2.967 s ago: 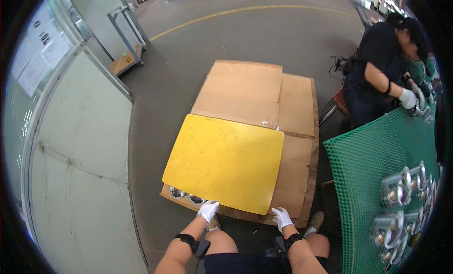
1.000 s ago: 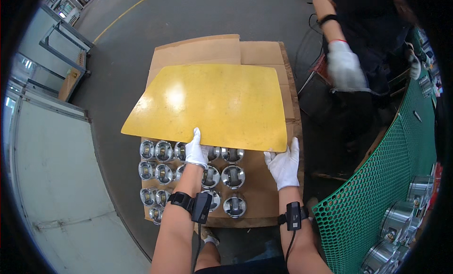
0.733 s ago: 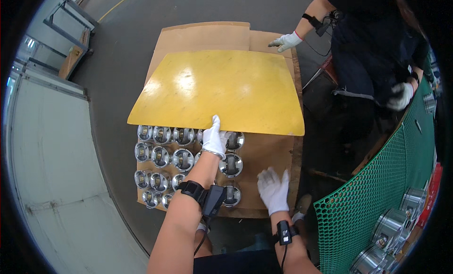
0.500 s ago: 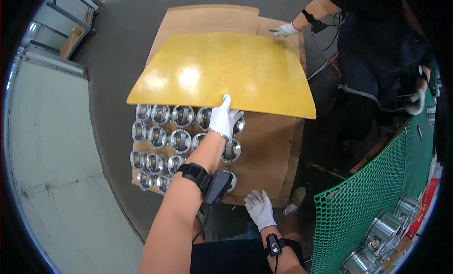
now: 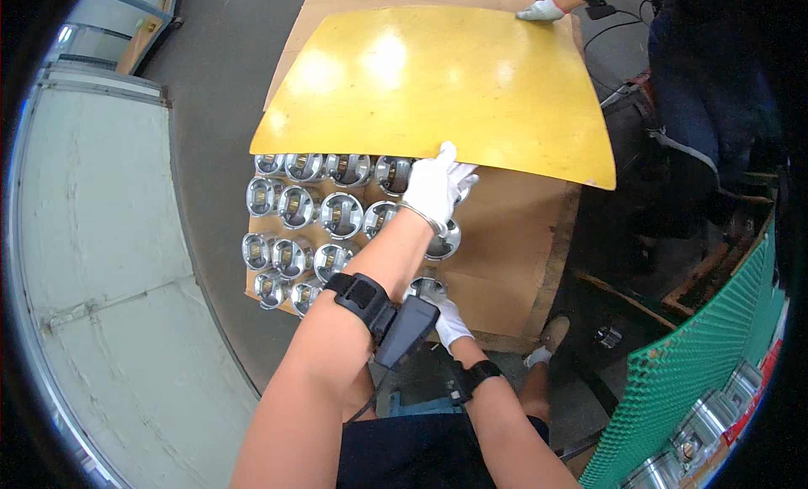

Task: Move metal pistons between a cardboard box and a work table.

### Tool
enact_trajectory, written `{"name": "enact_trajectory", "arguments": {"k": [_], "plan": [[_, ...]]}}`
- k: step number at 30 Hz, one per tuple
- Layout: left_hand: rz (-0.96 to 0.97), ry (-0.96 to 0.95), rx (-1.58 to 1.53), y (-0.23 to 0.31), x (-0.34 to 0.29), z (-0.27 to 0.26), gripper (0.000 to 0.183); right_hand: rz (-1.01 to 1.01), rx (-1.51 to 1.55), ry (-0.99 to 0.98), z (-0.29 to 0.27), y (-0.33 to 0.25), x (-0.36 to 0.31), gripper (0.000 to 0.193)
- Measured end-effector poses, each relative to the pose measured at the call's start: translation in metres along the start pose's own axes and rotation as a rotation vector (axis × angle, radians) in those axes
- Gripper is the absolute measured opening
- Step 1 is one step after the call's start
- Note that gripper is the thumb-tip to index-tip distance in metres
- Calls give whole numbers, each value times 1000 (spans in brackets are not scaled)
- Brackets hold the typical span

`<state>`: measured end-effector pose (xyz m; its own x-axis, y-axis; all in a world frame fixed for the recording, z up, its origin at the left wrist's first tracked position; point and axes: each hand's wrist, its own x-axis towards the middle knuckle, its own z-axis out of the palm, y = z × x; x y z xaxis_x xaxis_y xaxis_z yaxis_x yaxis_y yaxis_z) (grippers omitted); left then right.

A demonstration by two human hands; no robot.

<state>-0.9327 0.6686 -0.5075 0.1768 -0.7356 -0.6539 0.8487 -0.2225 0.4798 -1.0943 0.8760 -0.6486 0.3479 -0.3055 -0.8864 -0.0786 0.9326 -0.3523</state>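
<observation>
1. The left hand (image 5: 431, 188), in a white glove, is grasping the near edge of the yellow board (image 5: 438, 85); its thumb is lying over the top face, and its fingers are showing just below the edge.
2. The yellow board is spreading out ahead of the left hand, reaching to both sides of it and covering part of the cardboard (image 5: 505, 245).
3. The right hand (image 5: 452, 322), also gloved, is reaching in beneath the left forearm, its fingers going toward the nearest piston (image 5: 427, 287); the device (image 5: 406, 331) strapped to the left forearm is partly hiding it, so whether it is gripping or only touching cannot be told.
4. Rows of silver pistons (image 5: 341, 213) are standing on the cardboard, mostly to the left of both hands, the farthest row partly disappearing under the board's edge.
5. Ahead and to the right of the left hand, a co-worker's gloved hand (image 5: 541, 11) is resting at the board's far edge.
6. Well to the right of the right hand, a green mesh (image 5: 699, 363) is sloping, with more large pistons (image 5: 703, 426) sitting beyond it.
</observation>
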Motion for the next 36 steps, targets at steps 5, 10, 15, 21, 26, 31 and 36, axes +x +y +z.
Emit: {"name": "enact_trajectory", "arguments": {"k": [5,10,15,21,26,31,36], "plan": [[11,-132,-38,-30,13,-8,34,-25,-845,131,6,55,71,85],[39,-274,169,-47,11,-3,64,-48,-1068,197,-18,53,86,89],[161,-15,647,-62,-63,-82,44,-27,-982,529,-27,-7,12,76],[-105,436,1367,-97,-130,-213,37,-127,-692,613,-24,-18,-62,58],[1,454,1656,-127,-88,-263,50,-132,-532,546,-43,5,-98,39],[-234,491,1566,-117,-70,-240,58,-122,-406,483,-51,29,-147,29],[-334,48,1727,-89,-109,-214,65,-59,-579,386,-53,43,-212,40]]}}
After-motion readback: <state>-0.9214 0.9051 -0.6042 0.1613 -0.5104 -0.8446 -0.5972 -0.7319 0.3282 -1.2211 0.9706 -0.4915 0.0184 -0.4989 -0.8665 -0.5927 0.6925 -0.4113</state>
